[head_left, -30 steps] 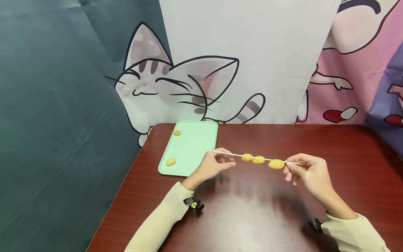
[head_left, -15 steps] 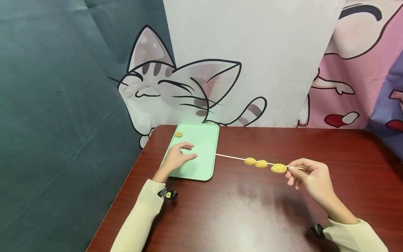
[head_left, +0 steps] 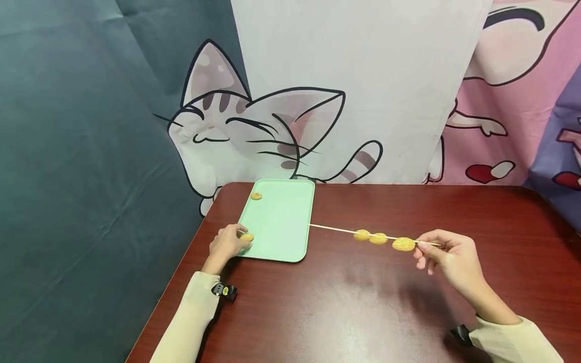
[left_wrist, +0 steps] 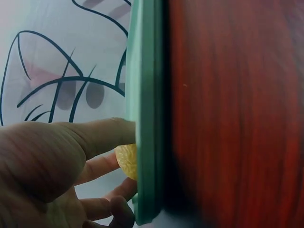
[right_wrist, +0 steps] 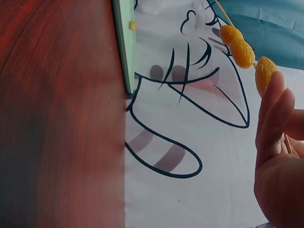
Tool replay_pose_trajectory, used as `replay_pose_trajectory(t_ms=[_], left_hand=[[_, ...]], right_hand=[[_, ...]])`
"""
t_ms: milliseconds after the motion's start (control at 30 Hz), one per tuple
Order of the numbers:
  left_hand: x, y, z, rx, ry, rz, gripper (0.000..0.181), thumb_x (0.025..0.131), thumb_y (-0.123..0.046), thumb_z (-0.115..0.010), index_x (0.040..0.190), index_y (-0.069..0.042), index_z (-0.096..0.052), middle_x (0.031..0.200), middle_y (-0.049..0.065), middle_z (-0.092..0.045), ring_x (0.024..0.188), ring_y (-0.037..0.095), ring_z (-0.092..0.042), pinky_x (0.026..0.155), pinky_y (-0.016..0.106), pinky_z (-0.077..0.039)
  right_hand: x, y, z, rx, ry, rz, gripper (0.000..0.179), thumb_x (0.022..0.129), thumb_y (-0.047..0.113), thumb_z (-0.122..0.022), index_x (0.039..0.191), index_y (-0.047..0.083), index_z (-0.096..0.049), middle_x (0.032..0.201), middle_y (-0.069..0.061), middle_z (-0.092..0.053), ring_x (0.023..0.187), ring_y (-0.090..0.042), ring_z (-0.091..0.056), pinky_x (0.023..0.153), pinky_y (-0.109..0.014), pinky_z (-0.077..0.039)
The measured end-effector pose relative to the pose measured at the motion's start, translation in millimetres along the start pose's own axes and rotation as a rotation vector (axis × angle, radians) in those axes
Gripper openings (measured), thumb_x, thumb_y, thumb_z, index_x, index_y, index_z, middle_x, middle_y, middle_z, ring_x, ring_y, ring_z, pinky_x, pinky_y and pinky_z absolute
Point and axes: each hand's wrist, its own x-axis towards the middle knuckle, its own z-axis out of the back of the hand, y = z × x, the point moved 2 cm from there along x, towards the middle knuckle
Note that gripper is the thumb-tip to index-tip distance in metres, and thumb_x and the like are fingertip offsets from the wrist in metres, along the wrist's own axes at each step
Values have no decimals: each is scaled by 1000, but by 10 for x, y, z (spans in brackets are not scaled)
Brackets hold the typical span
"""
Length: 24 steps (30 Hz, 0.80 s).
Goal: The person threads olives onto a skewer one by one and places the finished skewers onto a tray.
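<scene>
In the head view my right hand [head_left: 451, 254] pinches the right end of a thin wooden skewer [head_left: 331, 228], held roughly level above the table. Three yellow, wrinkled, oval fruits [head_left: 403, 244] are threaded on it, one close to my fingertips; the right wrist view shows these fruits [right_wrist: 242, 53] too. My left hand [head_left: 227, 243] is at the near left corner of a pale green tray [head_left: 281, 222]. Its thumb and fingers pinch a loose yellow oval fruit [head_left: 247, 237], partly hidden behind the tray rim in the left wrist view [left_wrist: 127, 161].
Another yellow fruit [head_left: 256, 196] lies at the tray's far left. The tray rests on a reddish-brown wooden table [head_left: 345, 302], near its left edge. Behind the table hangs a cloth backdrop [head_left: 399, 91] with cartoon figures.
My left hand has left the skewer's left end, moved left over the tray and closed round the near fruit. The right hand still holds the skewer almost in place.
</scene>
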Motion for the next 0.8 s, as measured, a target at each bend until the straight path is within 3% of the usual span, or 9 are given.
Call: replay_pose_trajectory(t_ms=[267,400,600,800], left_hand=[[6,-1,-41,0,-54,-21,28,83,-26,-78,109,-21,-72,103,2,-71,78,24,-62,59,40,-47],[-31,-95,-58,-72,-69,-76,28,81,-28,-81,106,-19,-72,101,1,-72,83,23,-64,60,38,-48],[-215,-445,-9,-317,-70,-261,24,78,-17,-84,97,-10,-71,95,5,-73,81,20,-70,69,34,-55],[-440,-834,78,-511,-26,-360,23,78,-9,-83,96,-8,-70,94,7,-72,75,18,-70,51,29,-56]], right_hand=[[-34,-37,28,53,1,-15,14,89,-19,-58,84,-8,-66,63,-5,-66,45,-12,-61,35,-24,-45],[-46,-41,36,17,5,-14,13,89,-18,-59,84,-8,-65,63,-4,-66,45,-12,-60,35,-24,-45],[-48,-23,51,19,34,28,14,89,-19,-56,85,-8,-64,63,-6,-65,46,-13,-59,35,-26,-44],[-77,-19,75,25,35,47,16,89,-20,-55,85,-8,-64,63,-6,-65,46,-12,-60,35,-26,-44]])
